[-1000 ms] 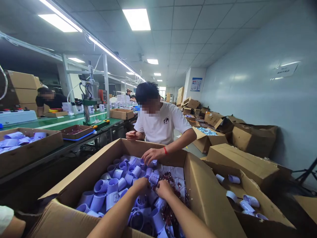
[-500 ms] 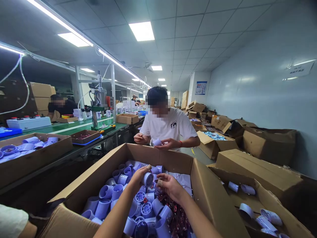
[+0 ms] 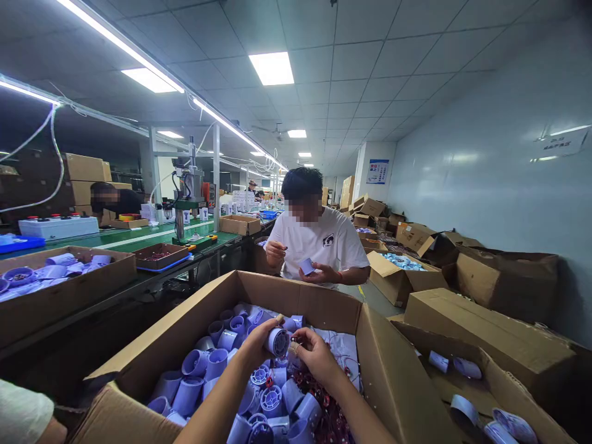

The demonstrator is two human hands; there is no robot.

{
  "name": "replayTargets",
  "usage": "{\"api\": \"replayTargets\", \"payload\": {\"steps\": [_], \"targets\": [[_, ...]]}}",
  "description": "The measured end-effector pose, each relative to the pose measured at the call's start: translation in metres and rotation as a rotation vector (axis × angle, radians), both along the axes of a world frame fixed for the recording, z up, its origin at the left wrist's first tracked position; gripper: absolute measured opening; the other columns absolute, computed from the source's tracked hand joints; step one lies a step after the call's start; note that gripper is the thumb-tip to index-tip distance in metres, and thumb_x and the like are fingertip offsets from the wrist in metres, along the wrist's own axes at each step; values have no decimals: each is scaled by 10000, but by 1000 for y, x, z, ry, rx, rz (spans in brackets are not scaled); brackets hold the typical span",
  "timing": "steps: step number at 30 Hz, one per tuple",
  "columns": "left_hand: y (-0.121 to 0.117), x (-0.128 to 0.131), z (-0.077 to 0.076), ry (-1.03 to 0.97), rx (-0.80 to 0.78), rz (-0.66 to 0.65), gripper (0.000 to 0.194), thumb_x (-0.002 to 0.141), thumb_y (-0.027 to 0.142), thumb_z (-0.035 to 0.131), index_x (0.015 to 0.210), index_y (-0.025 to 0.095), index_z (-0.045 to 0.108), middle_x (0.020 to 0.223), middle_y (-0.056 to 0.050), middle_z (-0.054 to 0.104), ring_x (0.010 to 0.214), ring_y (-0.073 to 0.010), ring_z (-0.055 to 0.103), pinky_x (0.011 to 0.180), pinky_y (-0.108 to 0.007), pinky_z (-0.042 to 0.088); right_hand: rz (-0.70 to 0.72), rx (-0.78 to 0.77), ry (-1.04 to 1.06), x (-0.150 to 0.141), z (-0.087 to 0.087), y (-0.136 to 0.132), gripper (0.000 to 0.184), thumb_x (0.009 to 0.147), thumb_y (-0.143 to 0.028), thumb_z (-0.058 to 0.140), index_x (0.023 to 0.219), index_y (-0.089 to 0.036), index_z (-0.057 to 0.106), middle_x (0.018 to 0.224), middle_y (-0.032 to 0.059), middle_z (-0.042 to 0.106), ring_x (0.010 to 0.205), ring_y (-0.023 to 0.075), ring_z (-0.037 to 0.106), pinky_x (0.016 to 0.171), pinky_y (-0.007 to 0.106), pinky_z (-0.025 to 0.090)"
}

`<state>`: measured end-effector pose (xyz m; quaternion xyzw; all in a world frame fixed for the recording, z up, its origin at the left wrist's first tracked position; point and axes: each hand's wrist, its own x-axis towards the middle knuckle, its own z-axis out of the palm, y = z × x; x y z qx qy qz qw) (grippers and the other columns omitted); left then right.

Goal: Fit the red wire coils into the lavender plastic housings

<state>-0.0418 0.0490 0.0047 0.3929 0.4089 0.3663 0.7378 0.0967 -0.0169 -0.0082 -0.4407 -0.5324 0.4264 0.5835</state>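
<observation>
My left hand (image 3: 257, 346) is wrapped round a pale lilac plastic cup-shaped housing (image 3: 279, 342), its round end turned to the right. Close beside that end, my right hand (image 3: 315, 356) has its thumb and fingers pinched together on something small and dark, too small to name. Both hands are above a big open cardboard box (image 3: 296, 295). Many similar housings (image 3: 271, 399) fill its left and middle, some showing spoked round ends. Under my right hand lies a tangled heap of small dark-red wired parts (image 3: 330, 410).
A co-worker (image 3: 319, 240) across the box holds another housing. To the right stands a second carton (image 3: 522, 383) with several housings. On the left, a green-topped bench (image 3: 157, 237) carries a press machine (image 3: 187, 194) and boxes of parts. An arm in a light sleeve (image 3: 23, 407) shows at lower left.
My right hand's fingers have closed into a tighter pinch near the housing. The left hand keeps its hold. Across the box, the co-worker's hands have shifted, and the view has tilted slightly.
</observation>
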Motion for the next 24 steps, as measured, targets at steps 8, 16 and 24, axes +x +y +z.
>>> {"api": "replayTargets", "payload": {"steps": [8, 16, 24], "targets": [[-3, 5, -6, 106, 110, -118, 367, 575, 461, 754, 719, 161, 601, 554, 41, 576, 450, -98, 512, 455, -206, 359, -85, -72, 387, 6, 9, -1, 278, 546, -337, 721, 733, -198, 568, 613, -37, 562, 541, 111, 508, 517, 239, 387], [-4, 0, -4, 26, -5, -216, 491, 578, 601, 703, 793, 175, 586, 626, 25, 574, 547, -126, 537, 564, -276, 461, -95, -132, 697, 41, 17, 0, 277, 546, -245, 791, 772, -194, 640, 638, -5, 660, 552, 111, 599, 535, 229, 503], [5, 6, -8, 557, 824, 267, 462, 508, 254, 768, 935, 198, 599, 980, -62, 614, 1021, -282, 555, 928, -410, 416, 39, -56, 773, 54, 35, -17, 304, 565, -223, 839, 831, -194, 696, 837, 30, 727, 731, 147, 687, 614, 225, 569]]}}
